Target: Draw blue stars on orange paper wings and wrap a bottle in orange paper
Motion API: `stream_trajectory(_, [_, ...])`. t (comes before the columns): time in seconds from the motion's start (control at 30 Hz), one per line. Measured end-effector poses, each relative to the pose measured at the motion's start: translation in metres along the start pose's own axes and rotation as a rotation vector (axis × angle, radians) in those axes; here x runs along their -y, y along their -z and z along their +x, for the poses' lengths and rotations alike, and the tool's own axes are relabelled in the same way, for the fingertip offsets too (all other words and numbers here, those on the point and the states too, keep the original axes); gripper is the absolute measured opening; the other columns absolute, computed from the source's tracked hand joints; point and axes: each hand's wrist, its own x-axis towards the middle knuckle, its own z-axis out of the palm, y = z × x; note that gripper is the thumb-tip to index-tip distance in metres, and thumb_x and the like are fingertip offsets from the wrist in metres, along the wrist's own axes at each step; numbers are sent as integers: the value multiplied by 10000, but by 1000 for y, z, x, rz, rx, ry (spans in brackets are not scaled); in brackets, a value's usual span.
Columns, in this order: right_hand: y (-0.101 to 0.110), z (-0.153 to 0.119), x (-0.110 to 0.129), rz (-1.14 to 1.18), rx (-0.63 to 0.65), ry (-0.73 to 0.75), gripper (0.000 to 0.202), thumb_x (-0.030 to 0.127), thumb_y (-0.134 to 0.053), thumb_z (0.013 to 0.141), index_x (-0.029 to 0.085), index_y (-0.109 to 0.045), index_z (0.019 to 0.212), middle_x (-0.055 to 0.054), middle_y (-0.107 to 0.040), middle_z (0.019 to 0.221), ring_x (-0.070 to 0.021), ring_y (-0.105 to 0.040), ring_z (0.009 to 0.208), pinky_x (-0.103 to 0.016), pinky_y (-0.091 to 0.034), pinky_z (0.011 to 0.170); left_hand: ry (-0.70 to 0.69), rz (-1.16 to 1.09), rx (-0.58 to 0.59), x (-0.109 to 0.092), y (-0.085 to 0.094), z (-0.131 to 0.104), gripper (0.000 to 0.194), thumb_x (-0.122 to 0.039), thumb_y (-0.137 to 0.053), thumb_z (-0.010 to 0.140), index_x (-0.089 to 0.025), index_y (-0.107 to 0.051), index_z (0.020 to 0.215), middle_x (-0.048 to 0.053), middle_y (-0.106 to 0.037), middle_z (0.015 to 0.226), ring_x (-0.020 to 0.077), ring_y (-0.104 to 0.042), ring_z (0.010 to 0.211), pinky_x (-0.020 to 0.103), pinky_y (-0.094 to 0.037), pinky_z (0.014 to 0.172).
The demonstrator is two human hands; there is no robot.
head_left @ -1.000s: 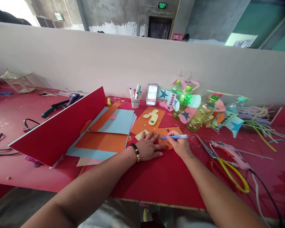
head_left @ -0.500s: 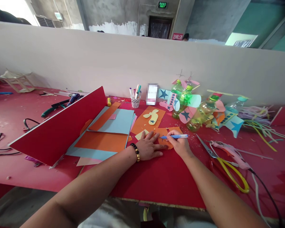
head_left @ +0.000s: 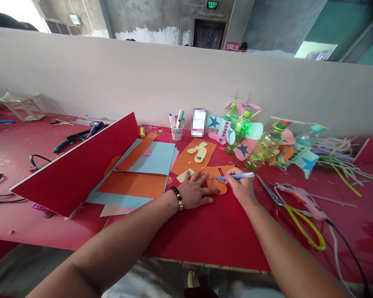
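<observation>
My right hand [head_left: 241,188] grips a blue pen [head_left: 240,176], its tip on a rounded orange paper piece [head_left: 220,189]. Dark blue crossing lines show on that paper, left of the pen. Flat on the paper's left side rests my left hand [head_left: 196,191], fingers spread, holding nothing. Just beyond my left fingers lies a small pale yellow paper piece [head_left: 184,176]. Farther back, a pale yellow cut-out with a blue star [head_left: 200,156] sits on an orange sheet [head_left: 180,160].
Scissors with yellow handles [head_left: 304,225] and a pink glue gun [head_left: 304,200] lie at right. Behind them stand bottles with paper wings [head_left: 262,147]. Stacked coloured paper [head_left: 163,155] and an upright red board [head_left: 81,165] are at left. A pen cup [head_left: 177,133] stands at the back.
My right hand has shifted slightly right with the pen, and more blue lines show on the orange paper. My left hand has stayed in place.
</observation>
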Motion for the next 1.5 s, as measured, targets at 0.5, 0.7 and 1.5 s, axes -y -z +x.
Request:
stream_trajectory(0.5, [6,-1,-2,-111,-37,6,103,211,-533,724,208,-521,622,38,-530,520,-135,-490,516,-253,-370,533,-8,3,-13,0,1,0,480,-629,-288,931,-492,-367,1384,30,-184,1561,399,-118,1403,695,-63,1031])
stream_trajectory(0.7, [5,-1,-2,-174,-24,35,124,228,-535,738,211,-516,617,33,-538,530,-142,-499,535,-258,-375,551,-5,10,-7,-1,1,0,489,-635,-278,928,-490,-363,1387,42,-190,1559,402,-110,1404,694,-62,1030])
stream_trajectory(1.5, [6,-2,-2,-285,-69,88,160,206,-525,681,218,-450,540,41,-450,470,-136,-425,495,-266,-311,510,-12,0,-16,0,1,-1,468,-627,-278,934,-507,-364,1378,41,-182,1560,406,-112,1402,697,-63,1024])
